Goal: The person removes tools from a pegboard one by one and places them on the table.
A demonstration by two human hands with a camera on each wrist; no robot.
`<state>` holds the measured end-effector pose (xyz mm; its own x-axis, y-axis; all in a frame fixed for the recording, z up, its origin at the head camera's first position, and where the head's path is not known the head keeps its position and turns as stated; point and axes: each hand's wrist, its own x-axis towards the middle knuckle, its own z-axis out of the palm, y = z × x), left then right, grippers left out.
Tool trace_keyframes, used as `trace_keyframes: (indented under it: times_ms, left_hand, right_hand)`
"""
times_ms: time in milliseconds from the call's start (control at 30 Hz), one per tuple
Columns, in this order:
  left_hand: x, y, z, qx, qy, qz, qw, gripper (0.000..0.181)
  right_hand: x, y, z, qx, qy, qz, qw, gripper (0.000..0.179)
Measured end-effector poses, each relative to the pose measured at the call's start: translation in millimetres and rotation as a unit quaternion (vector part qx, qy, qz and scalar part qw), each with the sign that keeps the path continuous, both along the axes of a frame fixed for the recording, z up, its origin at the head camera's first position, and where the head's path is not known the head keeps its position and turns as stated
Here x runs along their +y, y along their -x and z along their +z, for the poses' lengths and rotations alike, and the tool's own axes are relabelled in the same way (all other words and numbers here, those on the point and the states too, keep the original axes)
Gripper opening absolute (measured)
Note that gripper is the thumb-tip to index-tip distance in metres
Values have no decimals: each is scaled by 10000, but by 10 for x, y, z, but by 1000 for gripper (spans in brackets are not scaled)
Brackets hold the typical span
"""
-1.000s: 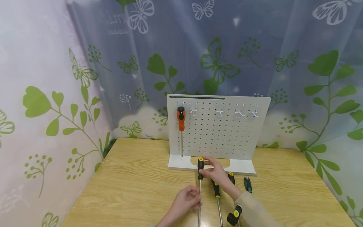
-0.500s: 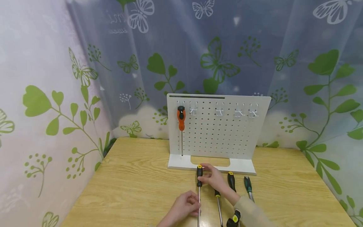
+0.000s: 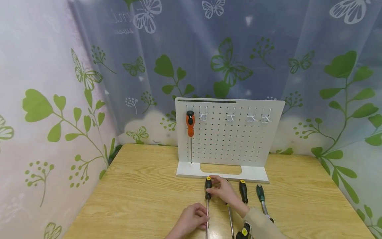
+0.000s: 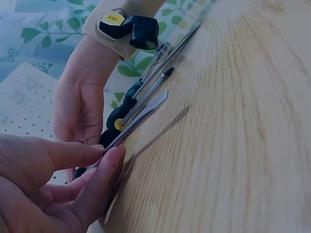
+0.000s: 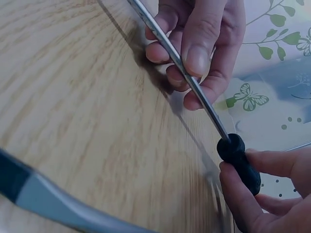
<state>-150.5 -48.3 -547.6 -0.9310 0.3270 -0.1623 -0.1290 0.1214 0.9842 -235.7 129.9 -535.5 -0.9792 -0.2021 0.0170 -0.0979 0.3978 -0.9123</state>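
A flathead screwdriver with a black handle and yellow end (image 3: 208,188) is held just above the wooden table, its handle towards the pegboard. My right hand (image 3: 225,192) pinches the handle between thumb and fingers. On the steel shaft (image 5: 194,87), the thumb and fingers of my left hand (image 3: 192,219) pinch. The flat blade tip (image 4: 158,101) points away from the board, with its shadow on the wood in the left wrist view. Another screwdriver (image 3: 230,219) lies beside my right hand, its handle mostly hidden behind that hand.
A white pegboard (image 3: 229,142) with several wire hooks stands at the back. An orange-and-black screwdriver (image 3: 190,124) hangs at its left. To the right lie a black-handled screwdriver (image 3: 243,192) and a green-handled tool (image 3: 260,193). A patterned curtain (image 3: 191,49) surrounds the table (image 3: 134,186).
Both hands have shifted the screwdriver towards me and slightly left. More of the black-handled screwdriver and green-handled tool at right now shows. Both hands keep their hold.
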Motion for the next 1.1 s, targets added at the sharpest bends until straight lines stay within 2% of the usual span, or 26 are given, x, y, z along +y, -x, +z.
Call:
trace_keyframes:
  times_ms: [233, 433, 633, 800, 967, 1100]
  left_hand:
    - [-59, 49, -11, -1, 332, 21, 9994, 9]
    - [-93, 46, 41, 93, 529, 78, 9985, 10]
    - [-109, 57, 62, 248, 829, 129, 9962, 12]
    - [-102, 69, 57, 449, 1027, 197, 9935, 14]
    - [-101, 68, 53, 803, 1380, 266, 9868, 12]
    - [-102, 63, 58, 961, 1524, 314, 9831, 11]
  right_hand:
    - [-75, -7, -21, -225, 148, -181, 9995, 59]
    - [-112, 6, -21, -274, 179, -147, 9994, 55]
    - [-140, 24, -40, -113, 85, -147, 9998, 54]
    - [-163, 40, -45, -16, -2, -129, 9999, 54]
    - [-171, 48, -54, 20, -128, -146, 9998, 55]
    - [-168, 52, -61, 34, -186, -181, 9997, 55]
